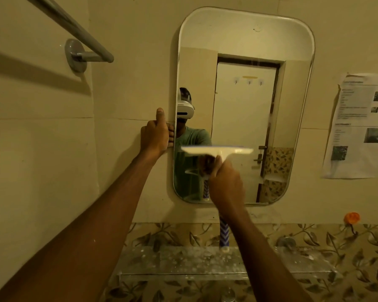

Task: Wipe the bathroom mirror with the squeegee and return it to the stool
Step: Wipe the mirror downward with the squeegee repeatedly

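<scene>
A right hand (225, 184), fingers wrapped round the handle, presses the squeegee (217, 150) across the mirror (244, 35) while the left hand (155, 132) grips its edge; uneven pressure risks streaks.

The squeegee (217, 151) has a cream-white head and a blue-and-white zigzag handle. Below the mirror (244, 51), the tile band (336, 247) carries a brown leaf pattern; an orange hook (351, 217) sits above it.

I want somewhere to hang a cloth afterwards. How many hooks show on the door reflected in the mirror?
3: small hooks in a row under a yellow strip on the reflected door, left, middle and right. Others may lie outside the mirror.
</scene>
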